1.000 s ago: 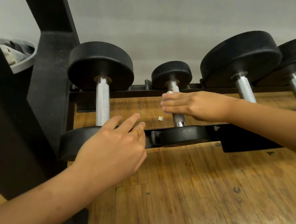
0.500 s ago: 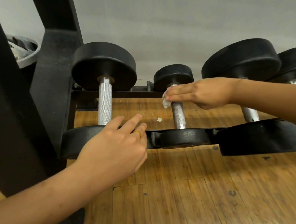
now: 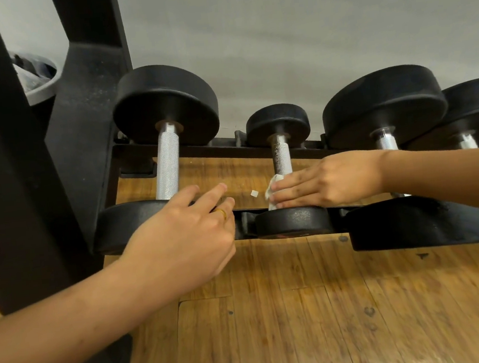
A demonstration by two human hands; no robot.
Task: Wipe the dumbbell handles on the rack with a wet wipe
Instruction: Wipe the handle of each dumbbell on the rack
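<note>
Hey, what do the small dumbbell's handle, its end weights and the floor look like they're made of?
Handle: bright silver metal, likely steel, with a knurled crosshatch grip. End weights: matte black with a faintly pebbled skin, probably rubber or coated iron. Floor: wood planks, grain and knots showing, scuffed.

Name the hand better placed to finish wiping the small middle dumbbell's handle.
Right hand: it grips the white wet wipe round that knurled steel handle. The left hand holds nothing, over by the larger black dumbbell.

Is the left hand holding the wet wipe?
No, the right hand grips the wet wipe round the small dumbbell's handle; the left hand holds nothing.
</note>
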